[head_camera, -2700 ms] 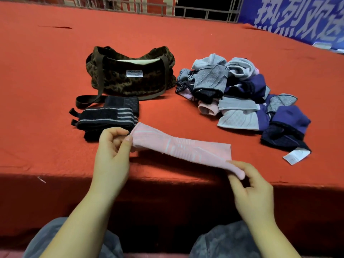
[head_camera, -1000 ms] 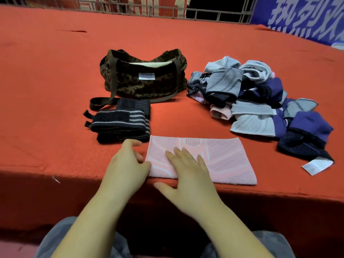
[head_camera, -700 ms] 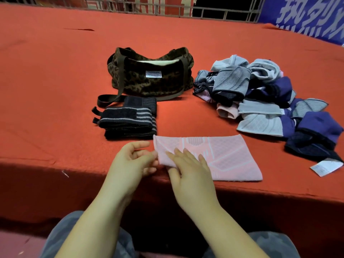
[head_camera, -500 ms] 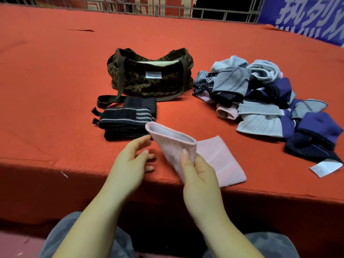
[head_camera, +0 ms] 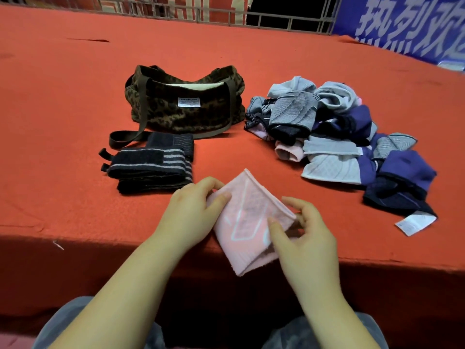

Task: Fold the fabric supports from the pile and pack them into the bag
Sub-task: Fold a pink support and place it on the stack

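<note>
Both hands hold 1 pink support (head_camera: 247,222), folded double, at the near edge of the desk (head_camera: 63,122); its near end hangs just past that edge. The left hand (head_camera: 193,217) grips the left side, thumb on top and fingers curled round the far left corner. The right hand (head_camera: 304,238) pinches the right side, thumb pressed on the upper face, fingers curled behind the fold. The support sits tilted, 1 corner pointing far.

Bag (head_camera: 185,107), camouflage pattern, stands far left of centre, mouth open, a pale lining showing inside, white label on the near wall. Its strap trails down left onto the red desk cover.

Black striped supports (head_camera: 148,165), folded and stacked, lie just near the bag, left of the hands, touching the strap.

Pile (head_camera: 339,137) of unfolded supports, grey, purple, pink and dark, lies to the right, well apart from the bag. A white tag (head_camera: 415,222) sticks out at its near right end.
</note>
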A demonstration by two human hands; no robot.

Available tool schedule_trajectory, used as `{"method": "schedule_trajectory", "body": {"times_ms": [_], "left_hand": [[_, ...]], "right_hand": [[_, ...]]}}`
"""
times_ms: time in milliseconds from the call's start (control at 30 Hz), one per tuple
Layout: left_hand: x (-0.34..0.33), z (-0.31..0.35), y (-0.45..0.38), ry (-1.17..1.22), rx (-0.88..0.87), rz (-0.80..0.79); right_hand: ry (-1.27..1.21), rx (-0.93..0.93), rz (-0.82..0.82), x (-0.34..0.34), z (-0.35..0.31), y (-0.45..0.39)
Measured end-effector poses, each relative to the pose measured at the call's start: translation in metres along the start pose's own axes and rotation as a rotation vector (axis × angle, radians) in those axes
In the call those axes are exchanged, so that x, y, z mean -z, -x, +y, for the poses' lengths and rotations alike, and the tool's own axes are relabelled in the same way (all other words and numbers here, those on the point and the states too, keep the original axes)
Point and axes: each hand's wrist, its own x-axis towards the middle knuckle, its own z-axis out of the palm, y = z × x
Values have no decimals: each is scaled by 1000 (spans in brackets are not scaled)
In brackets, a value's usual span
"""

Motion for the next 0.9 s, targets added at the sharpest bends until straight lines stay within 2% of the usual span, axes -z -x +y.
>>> {"method": "schedule_trajectory", "body": {"times_ms": [233,367,433,533,633,700,767,900], "left_hand": [[-23,6,-12,-168,60,-29],[-31,8,-8,-162,117,31],[-34,7,-6,-203,122,59],[-37,3,-4,-277,158,86],[-36,3,-3,-354,200,56],[-33,5,-5,-389,198,11],[-28,7,-7,-327,160,-32],[-19,7,0,70,63,-104]], "right_hand": [[111,26,103,1,17,-9],[181,49,151,-2,24,-8],[287,134,167,-5,25,-8],[374,247,48,-12,24,-10],[366,114,-123,-11,24,-14],[395,72,-144,-6,27,-14],[464,29,-103,1,29,-15],[518,-49,-170,11,26,-20]]}}
